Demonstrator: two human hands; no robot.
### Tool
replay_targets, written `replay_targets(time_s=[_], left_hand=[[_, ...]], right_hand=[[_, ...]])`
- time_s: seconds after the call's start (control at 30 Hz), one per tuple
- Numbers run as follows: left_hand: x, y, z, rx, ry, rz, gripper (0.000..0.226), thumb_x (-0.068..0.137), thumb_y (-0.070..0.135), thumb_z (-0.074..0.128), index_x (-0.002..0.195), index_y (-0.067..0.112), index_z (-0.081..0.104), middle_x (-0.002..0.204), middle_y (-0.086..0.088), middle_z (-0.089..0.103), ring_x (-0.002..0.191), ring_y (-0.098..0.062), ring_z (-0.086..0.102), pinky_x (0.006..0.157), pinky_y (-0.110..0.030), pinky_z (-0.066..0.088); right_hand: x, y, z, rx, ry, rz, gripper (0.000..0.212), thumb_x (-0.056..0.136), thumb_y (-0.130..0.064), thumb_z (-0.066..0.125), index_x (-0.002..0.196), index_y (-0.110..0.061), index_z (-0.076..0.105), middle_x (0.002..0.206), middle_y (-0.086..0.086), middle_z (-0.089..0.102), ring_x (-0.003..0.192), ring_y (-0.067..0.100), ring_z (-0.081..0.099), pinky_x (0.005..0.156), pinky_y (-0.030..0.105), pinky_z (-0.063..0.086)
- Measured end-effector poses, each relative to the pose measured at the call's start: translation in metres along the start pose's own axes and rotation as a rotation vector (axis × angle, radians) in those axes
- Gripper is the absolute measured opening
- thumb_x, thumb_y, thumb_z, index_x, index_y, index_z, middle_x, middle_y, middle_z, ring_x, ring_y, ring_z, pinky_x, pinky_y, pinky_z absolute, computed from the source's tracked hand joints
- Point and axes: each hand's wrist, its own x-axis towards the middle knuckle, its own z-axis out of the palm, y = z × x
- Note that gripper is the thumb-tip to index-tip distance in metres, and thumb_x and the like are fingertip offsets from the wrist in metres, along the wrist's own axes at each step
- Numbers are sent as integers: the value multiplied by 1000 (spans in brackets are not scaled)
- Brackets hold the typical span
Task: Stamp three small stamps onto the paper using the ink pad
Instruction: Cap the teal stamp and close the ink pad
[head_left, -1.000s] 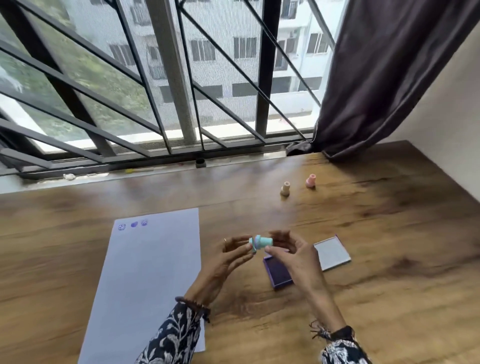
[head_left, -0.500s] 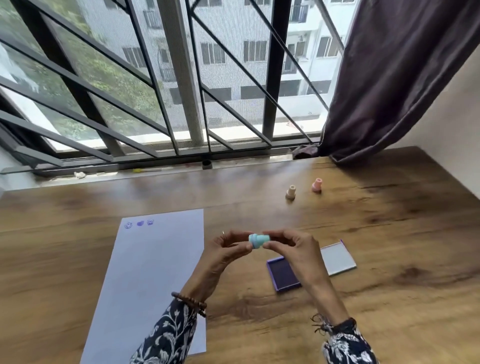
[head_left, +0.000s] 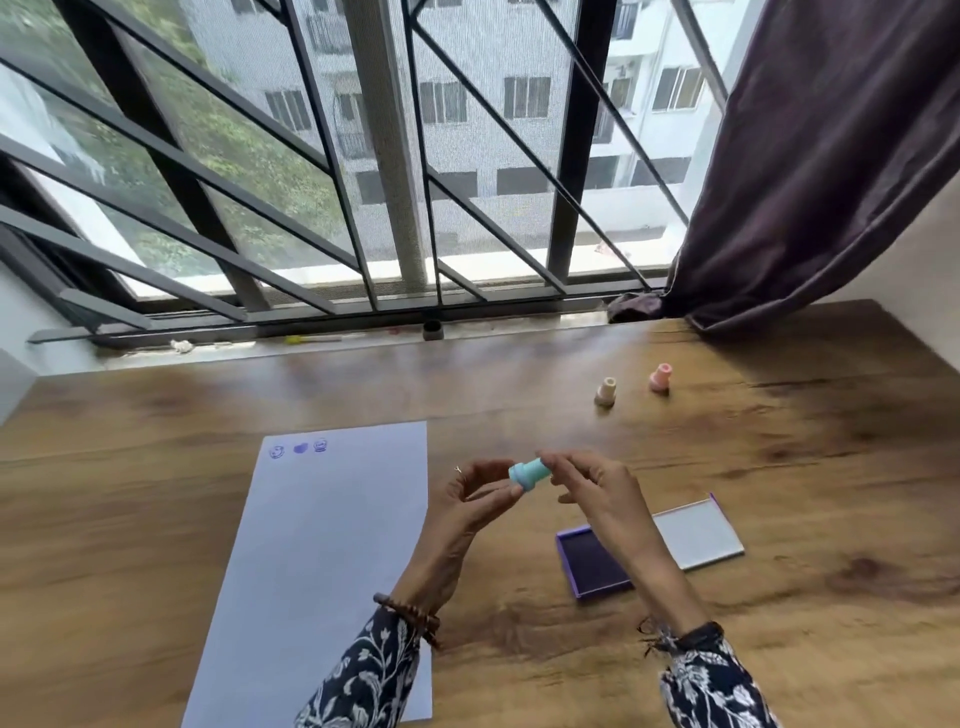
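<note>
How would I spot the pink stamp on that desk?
Start at the dark curtain on the right. On the wooden desk just below it two small stamps stand upright. The pink stamp is nearer the curtain; its neighbour, the beige stamp, is paler.

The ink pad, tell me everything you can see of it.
The ink pad is a small square case with purple walls, open, holding a dark purple pad. It lies flat on the wooden table, right of the paper. Its lid, pale grey inside with a purple edge, lies opened out to its right. The right hand, above it, hides the join. Nothing visibly touches the pad.
</note>
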Motion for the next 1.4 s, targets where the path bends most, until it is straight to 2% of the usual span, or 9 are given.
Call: replay_targets(time_s=[0.3, 0.43, 0.57, 0.7, 0.87, 1.0, 1.1, 1.27, 1.4], left_hand=[[33, 2, -8, 198, 38, 67, 25, 76, 12, 71, 99, 17, 63, 100, -6, 72, 95, -12, 68, 75, -14, 52], [63, 5, -6, 484, 101, 158, 23, 73, 21, 74, 93, 26, 65, 93, 3, 73, 87, -6, 68, 75, -15, 51], [103, 5, -3, 802, 134, 270, 24, 72, 29, 74, 94, 27, 65, 104, 3, 65, 101, -9, 57, 89, -28, 45], [140, 0, 7, 985, 171, 308, 25, 71, 31, 74, 94, 23, 67, 114, -6, 59, 113, -21, 46, 94, -26, 33], [167, -16, 26, 1072, 162, 298, 31, 70, 34, 74, 97, 20, 65, 123, -13, 58, 129, -29, 34, 112, -40, 22], [172, -29, 34, 1175, 185, 286, 30, 71, 42, 70, 96, 27, 64, 131, -8, 53, 135, -30, 26, 111, -48, 22], [169, -34, 30, 1177, 129, 259, 29, 75, 43, 65, 100, 29, 62, 135, -3, 48, 132, -24, 31, 109, -53, 23], [145, -19, 23, 1098, 71, 236, 48, 75, 40, 68, 118, 26, 52, 134, -3, 49, 128, -20, 38, 108, -48, 28], [85, -19, 11, 912, 40, 272, 44, 74, 32, 72, 114, 34, 53, 130, 4, 52, 126, -16, 42, 105, -33, 34]], right_hand=[[26, 18, 21, 221, -80, 91, 26, 88, -6, 56, 107, -22, 64, 99, -5, 69, 90, 7, 66, 67, 18, 54], [54, 21, 18, 160, -67, 79, 37, 87, 3, 49, 105, -27, 62, 103, -1, 69, 96, 12, 65, 72, 21, 53], [86, 26, 12, 36, -26, 62, 43, 84, 6, 45, 110, -23, 61, 102, -4, 67, 95, 10, 62, 82, 26, 52], [114, 33, 7, -87, 17, 46, 45, 81, 10, 44, 116, -15, 58, 103, 0, 63, 95, 13, 59, 85, 22, 48], [126, 45, -2, -146, 155, 50, 46, 80, 8, 48, 119, -15, 55, 104, -1, 63, 93, 9, 60, 76, 3, 45], [121, 52, -6, -227, 213, 46, 46, 79, 6, 47, 118, -16, 57, 113, 5, 67, 103, 17, 62, 95, 29, 48], [116, 54, -6, -239, 206, 49, 42, 79, 7, 49, 113, -14, 61, 110, 5, 68, 102, 18, 63, 93, 25, 46], [97, 45, -17, -141, 210, 86, 34, 84, 4, 53, 114, -11, 60, 113, 3, 65, 99, 14, 61, 92, 26, 47], [49, 43, -45, -141, 335, 48, 27, 86, -3, 57, 104, -20, 67, 101, -5, 70, 90, 6, 64, 80, 10, 46]])
